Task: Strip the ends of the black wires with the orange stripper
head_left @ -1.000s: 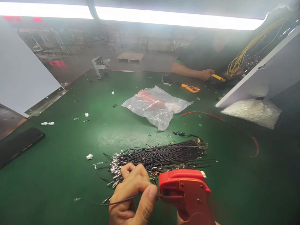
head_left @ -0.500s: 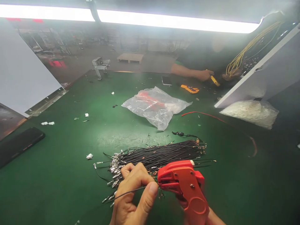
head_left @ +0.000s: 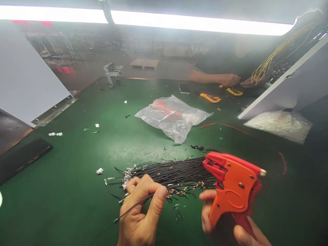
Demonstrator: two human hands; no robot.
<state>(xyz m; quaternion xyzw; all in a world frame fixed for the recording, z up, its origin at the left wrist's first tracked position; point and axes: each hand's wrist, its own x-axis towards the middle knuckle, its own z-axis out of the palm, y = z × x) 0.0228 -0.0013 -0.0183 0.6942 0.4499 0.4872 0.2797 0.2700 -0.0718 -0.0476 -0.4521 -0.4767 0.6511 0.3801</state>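
Observation:
Pinched between thumb and forefinger of my left hand (head_left: 143, 208) is a thin black wire (head_left: 135, 204), its near end trailing to the lower left. A red and orange wire stripper (head_left: 234, 184) is gripped by its handles in my right hand (head_left: 246, 232). The tool's jaws point left, apart from the held wire and over the right part of a bundle of black wires (head_left: 166, 174). That bundle lies behind my left hand, with metal terminals (head_left: 128, 176) at its left end. Short offcuts and copper bits (head_left: 184, 191) are strewn along its near edge.
Beyond the bundle lies a clear plastic bag (head_left: 171, 116) with something red inside. A red wire (head_left: 230, 126) curves at right, near a bag of pale pieces (head_left: 282, 124). A black phone-like object (head_left: 25, 157) is at left. Across the table, a person's hands (head_left: 230, 80) are near yellow tools (head_left: 210, 98).
The wire stripper has moved right and up, away from the wire in my left hand. My left hand stays nearly in place. The person opposite has put down a yellow tool.

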